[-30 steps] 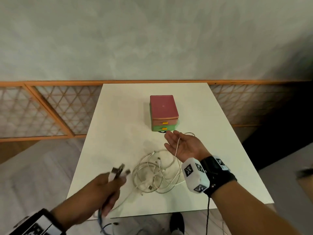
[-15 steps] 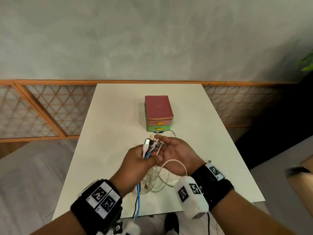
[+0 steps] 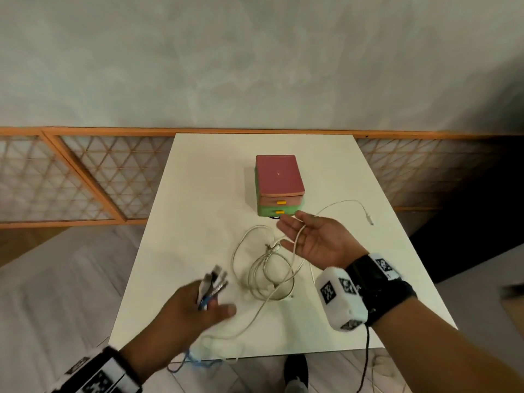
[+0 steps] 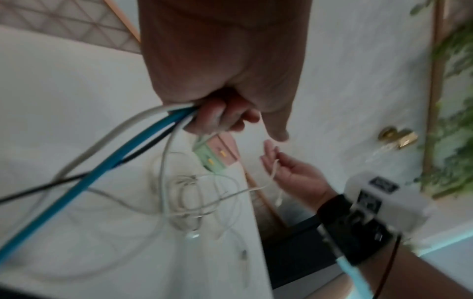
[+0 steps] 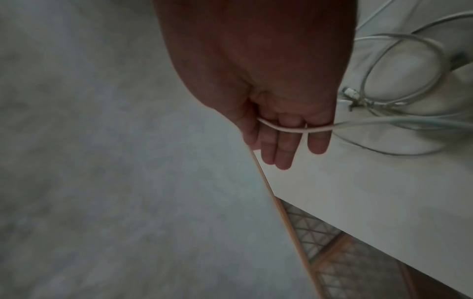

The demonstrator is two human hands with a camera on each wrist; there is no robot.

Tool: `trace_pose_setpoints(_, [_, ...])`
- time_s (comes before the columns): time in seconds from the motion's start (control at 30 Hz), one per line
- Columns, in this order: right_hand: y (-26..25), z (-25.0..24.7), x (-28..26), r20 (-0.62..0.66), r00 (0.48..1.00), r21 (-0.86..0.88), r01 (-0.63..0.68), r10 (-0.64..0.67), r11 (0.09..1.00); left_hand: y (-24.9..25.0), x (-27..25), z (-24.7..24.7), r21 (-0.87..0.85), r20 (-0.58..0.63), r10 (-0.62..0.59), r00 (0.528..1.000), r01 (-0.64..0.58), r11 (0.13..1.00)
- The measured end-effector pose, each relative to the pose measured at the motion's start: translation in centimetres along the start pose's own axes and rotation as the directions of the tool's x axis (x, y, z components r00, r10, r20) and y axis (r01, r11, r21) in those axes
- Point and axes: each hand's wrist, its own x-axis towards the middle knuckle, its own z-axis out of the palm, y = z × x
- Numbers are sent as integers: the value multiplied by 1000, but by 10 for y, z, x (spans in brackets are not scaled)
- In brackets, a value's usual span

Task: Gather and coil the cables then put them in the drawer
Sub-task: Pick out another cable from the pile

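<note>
1. Fingers of the left hand (image 3: 192, 310) are curled tight round a bundle of cable ends (image 3: 213, 285), plugs sticking up and out of the fist at the near left of the table (image 3: 198, 171); those of the right hand (image 3: 314, 239) lie straight and spread, palm up, with a white cable (image 3: 334, 207) draped loose across them, nothing pinching it.
2. Risk: that draped cable could slide off the flat palm as it is drawn in, since only its own weight keeps it there.
3. Risk: the white cable tangle (image 3: 266, 273) in the table's middle looks knotted near one plug; pulling on the bundle would likely tighten it or drag the whole heap toward the near edge.
4. Risk: strands trail over the near edge; a snag there could jerk plugs out of the fist.
5. Count: one small drawer unit (image 3: 279, 185), far centre, with two drawers showing, both closed, each with a yellow handle.
6. Count: in the fist, one blue cable (image 4: 84, 182), one black cable (image 4: 64, 182) and probably two white ones, though blur makes this unsure.
7. Count: two hands, one table.
</note>
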Motion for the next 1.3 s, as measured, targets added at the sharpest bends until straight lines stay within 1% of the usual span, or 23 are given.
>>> trace_pose_setpoints(0.03, [8, 3, -2, 18, 1000, -37, -3, 4, 999, 10, 7, 5, -101, -76, 10, 997, -17, 995])
trace_pose_setpoints(0.07, [16, 7, -5, 39, 999, -61, -10, 13, 998, 21, 15, 11, -192, -110, 26, 994, -47, 980])
trace_pose_setpoints(0.13, [30, 14, -12, 86, 995, -96, -39, 48, 995, 47, 29, 24, -292, -108, 110, 988, -137, 947])
trace_pose_setpoints(0.23, [48, 23, -21, 178, 981, -163, -43, 72, 986, 73, 42, 46, -305, -59, 202, 978, -211, 929])
trace_pose_setpoints(0.3, [54, 25, -25, 181, 981, -170, -43, 74, 984, 76, 46, 57, -323, -58, 184, 981, -193, 927])
trace_pose_setpoints(0.4, [54, 21, -28, 191, 973, -154, -99, 128, 983, 68, 48, 64, -338, -72, 147, 987, -162, 927])
trace_pose_setpoints(0.5, [35, 12, -20, 96, 990, -7, -103, 103, 995, 57, 39, 62, -339, 70, 122, 990, -92, 936])
trace_pose_setpoints(0.6, [6, -7, -12, -14, 999, 128, -29, 31, 991, 38, 26, 54, -249, 263, 94, 960, -27, 968])
trace_pose_setpoints(0.67, [-2, -18, -12, -34, 999, 135, -7, 11, 991, 27, 17, 45, -166, 352, 52, 934, 7, 986])
trace_pose_setpoints(0.73, [2, -24, -18, -41, 999, 84, -14, 17, 996, 19, 9, 36, -111, 383, 18, 924, 26, 993])
trace_pose_setpoints(0.77, [6, -25, -23, -43, 999, 53, -12, 14, 999, 17, 7, 32, -112, 367, 10, 930, 34, 993])
trace_pose_setpoints(0.83, [17, -29, -34, -15, 1000, -40, -19, 19, 999, 14, 10, 27, -180, 257, -15, 966, 63, 982])
trace_pose_setpoints(0.9, [32, -33, -47, 65, 994, -208, -76, 91, 975, 15, 19, 22, -347, 125, -66, 990, 106, 932])
trace_pose_setpoints(0.93, [40, -36, -53, 101, 985, -345, -98, 141, 934, 17, 24, 19, -440, 84, -80, 993, 109, 891])
trace_pose_setpoints(0.97, [47, -37, -61, 134, 973, -500, -98, 188, 861, 22, 30, 15, -505, 56, -82, 995, 99, 857])
trace_pose_setpoints(1.0, [55, -38, -66, 157, 961, -651, -73, 228, 756, 27, 35, 13, -538, 34, -77, 996, 83, 839])
trace_pose_setpoints(1.03, [62, -39, -70, 175, 949, -784, -26, 261, 621, 32, 39, 11, -550, 17, -70, 997, 68, 832])
trace_pose_setpoints(1.1, [75, -41, -75, 226, 928, -948, 139, 298, 286, 41, 45, 11, -549, -9, -44, 999, 32, 835])
trace_pose_setpoints(1.13, [82, -43, -75, 253, 918, -967, 234, 307, 97, 45, 48, 12, -542, -19, -28, 999, 13, 840])
trace_pose_setpoints(1.17, [89, -46, -73, 274, 909, -942, 320, 314, -104, 49, 50, 14, -531, -30, -10, 999, -8, 848])
trace_pose_setpoints(1.23, [105, -55, -66, 308, 887, -756, 448, 345, -478, 55, 53, 18, -513, -53, 21, 998, -46, 857])
trace_pose_setpoints(1.27, [111, -60, -63, 309, 870, -641, 489, 384, -592, 58, 54, 19, -513, -57, 33, 998, -58, 857])
trace_pose_setpoints(1.3, [116, -64, -60, 283, 853, -550, 518, 438, -655, 59, 54, 21, -518, -55, 41, 998, -64, 853])
